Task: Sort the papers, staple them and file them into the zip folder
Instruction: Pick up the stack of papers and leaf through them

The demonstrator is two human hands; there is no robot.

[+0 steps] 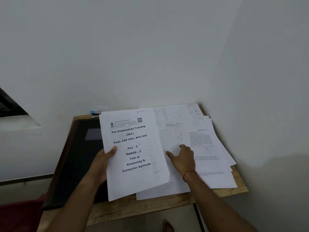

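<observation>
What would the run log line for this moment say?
stage: sorting | left hand: holds cover sheet | right hand: rests on loose papers | black folder: on table

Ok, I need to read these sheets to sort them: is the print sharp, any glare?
Head view: on the cover sheet the bold title reads clearly; small print on the spread papers is too soft to read; light is dim, even, no glare.

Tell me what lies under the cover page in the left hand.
The left hand grips the cover page over the black folder and loose sheets; their covered parts are hidden.
</observation>
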